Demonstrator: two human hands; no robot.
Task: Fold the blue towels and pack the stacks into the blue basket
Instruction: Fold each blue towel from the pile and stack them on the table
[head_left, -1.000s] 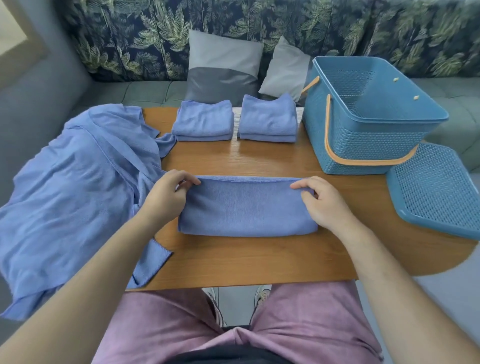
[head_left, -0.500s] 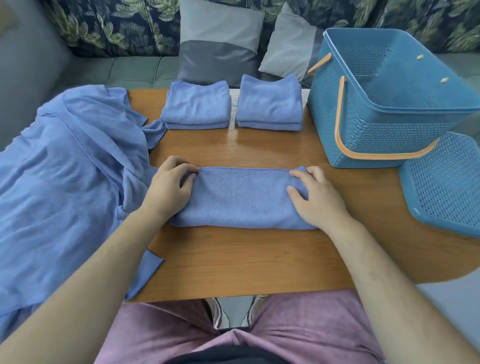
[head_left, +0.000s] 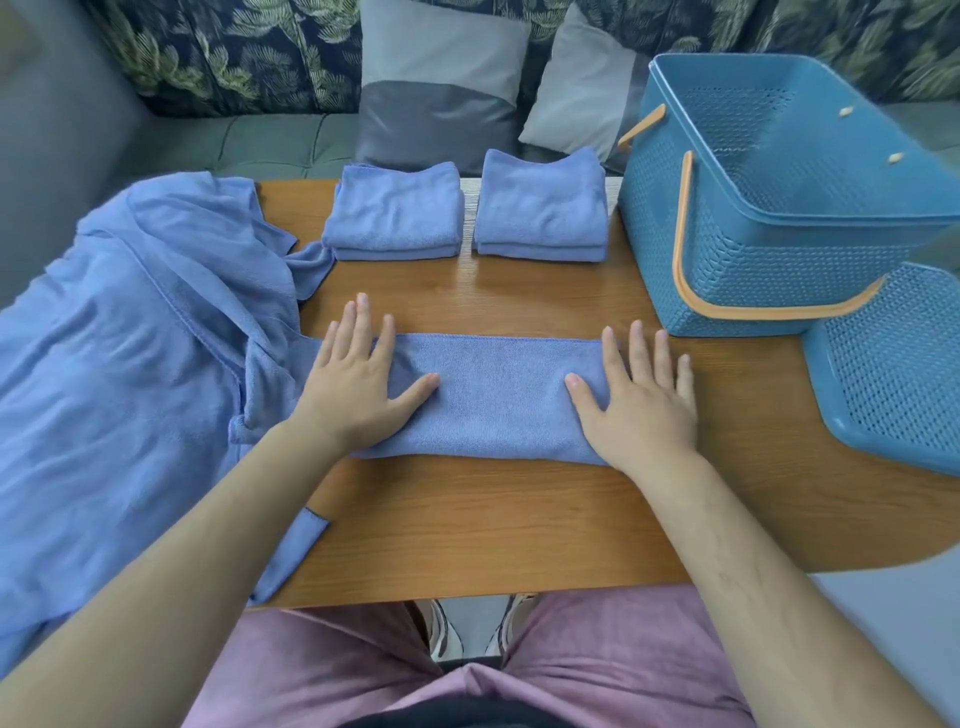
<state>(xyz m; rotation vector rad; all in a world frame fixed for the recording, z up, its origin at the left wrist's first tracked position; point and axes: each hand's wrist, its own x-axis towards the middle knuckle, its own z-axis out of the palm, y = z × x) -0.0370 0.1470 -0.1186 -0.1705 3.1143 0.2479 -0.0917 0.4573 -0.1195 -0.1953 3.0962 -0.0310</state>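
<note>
L hand (head_left: 358, 387), R hand (head_left: 641, 402) now flat on towel (head_left: 498, 397)

Our left hand (head_left: 353, 384): palm down and flat, fingers straight and slightly spread, pointing away from us, thumb stretched inward.
Our right hand (head_left: 639, 400): likewise palm down and flat, fingers straight, thumb angled inward toward the left one.
Our grip: we curl neither hand and pinch nothing.
Our forearms (head_left: 197, 535): bare, reaching forward from the lower corners and converging slightly, wrists straight.
</note>
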